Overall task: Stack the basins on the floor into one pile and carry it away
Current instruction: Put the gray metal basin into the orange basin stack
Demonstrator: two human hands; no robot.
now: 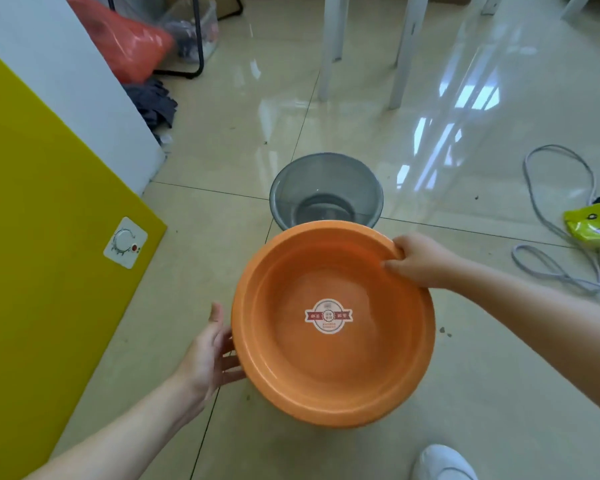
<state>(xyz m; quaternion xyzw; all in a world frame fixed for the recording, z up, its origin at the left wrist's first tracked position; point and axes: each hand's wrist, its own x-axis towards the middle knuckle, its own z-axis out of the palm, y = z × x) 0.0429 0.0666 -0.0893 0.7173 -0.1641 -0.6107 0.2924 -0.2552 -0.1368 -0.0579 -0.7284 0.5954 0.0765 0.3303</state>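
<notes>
An orange basin point(333, 368) with a round sticker on its bottom fills the middle of the view, held above the tiled floor. My right hand point(416, 259) pinches its far right rim, thumb inside. My left hand point(210, 355) is at its left side with fingers spread and reaching under the rim; whether it grips is unclear. Just beyond it a smaller translucent grey basin point(326, 188) stands upright on the floor, its near edge hidden by the orange one.
A yellow cabinet point(42, 254) with a dial stands close on the left. White table legs point(333, 46) rise at the back. A grey cable point(561, 244) and a yellow-green bag point(593, 220) lie at right. A red bag point(129, 39) and dark cloth lie back left. My white shoe point(444, 462) is below.
</notes>
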